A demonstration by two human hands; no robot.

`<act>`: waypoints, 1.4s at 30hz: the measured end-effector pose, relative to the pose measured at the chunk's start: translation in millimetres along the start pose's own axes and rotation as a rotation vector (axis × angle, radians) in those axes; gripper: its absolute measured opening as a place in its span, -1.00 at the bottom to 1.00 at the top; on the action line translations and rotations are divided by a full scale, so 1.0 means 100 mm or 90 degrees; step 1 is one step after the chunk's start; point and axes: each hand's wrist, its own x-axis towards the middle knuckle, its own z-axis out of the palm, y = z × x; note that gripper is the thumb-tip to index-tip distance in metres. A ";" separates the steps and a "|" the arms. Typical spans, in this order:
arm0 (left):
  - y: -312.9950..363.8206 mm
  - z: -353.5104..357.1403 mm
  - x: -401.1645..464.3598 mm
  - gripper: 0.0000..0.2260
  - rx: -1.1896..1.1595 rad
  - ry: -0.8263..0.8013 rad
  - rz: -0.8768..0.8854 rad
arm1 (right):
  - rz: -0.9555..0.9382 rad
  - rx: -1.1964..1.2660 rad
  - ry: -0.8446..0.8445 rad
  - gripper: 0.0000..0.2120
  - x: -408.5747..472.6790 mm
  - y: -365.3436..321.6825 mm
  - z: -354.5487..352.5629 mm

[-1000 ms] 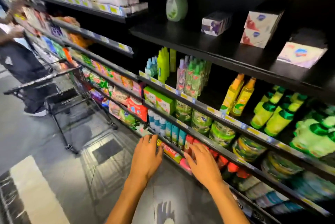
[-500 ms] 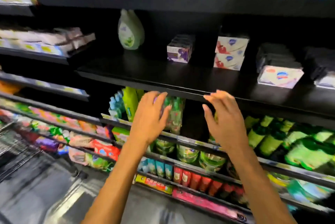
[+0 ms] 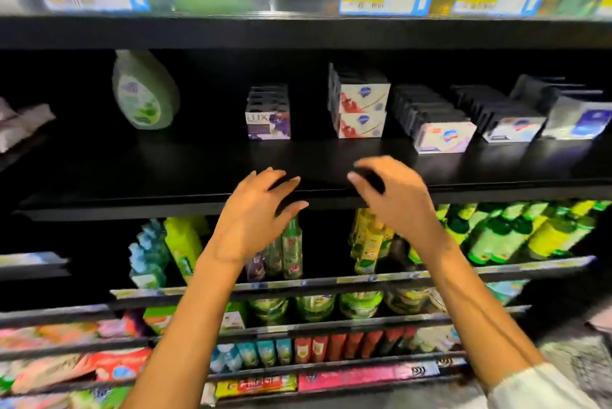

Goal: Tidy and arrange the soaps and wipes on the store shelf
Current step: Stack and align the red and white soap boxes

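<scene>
Soap boxes (image 3: 361, 107) sit on the black shelf (image 3: 165, 170); left hand (image 3: 255, 219) and right hand (image 3: 394, 200) hover, grip released.

head cam | faces black shelf (image 3: 198, 173) straight-on (slightly downward) | close, arm's reach

Two bare forearms, lean, with tendons showing along the wrists. A pale, whitish sleeve (image 3: 543, 388) bunched at about 5 o'clock, on the right arm only. No rings, watch or gloves visible.
</scene>
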 end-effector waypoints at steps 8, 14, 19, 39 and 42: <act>0.02 -0.01 0.00 -0.43 0.016 -0.016 -0.017 | 0.341 0.226 0.084 -0.51 1.18 0.23 -0.02; 0.04 -0.04 0.00 -0.46 0.011 -0.018 -0.021 | 0.315 0.207 0.044 -0.24 1.60 0.63 0.27; 0.08 -0.06 -0.02 -0.47 0.013 -0.006 -0.028 | 0.324 0.115 0.026 -0.45 1.60 0.58 0.28; 0.14 -0.27 0.13 -0.42 -0.106 -0.034 -0.055 | 0.348 0.611 0.095 -0.52 1.13 0.46 0.03; 0.22 -0.35 0.34 -0.46 -0.277 0.013 -0.105 | 0.359 0.715 0.038 -0.54 0.97 0.27 0.00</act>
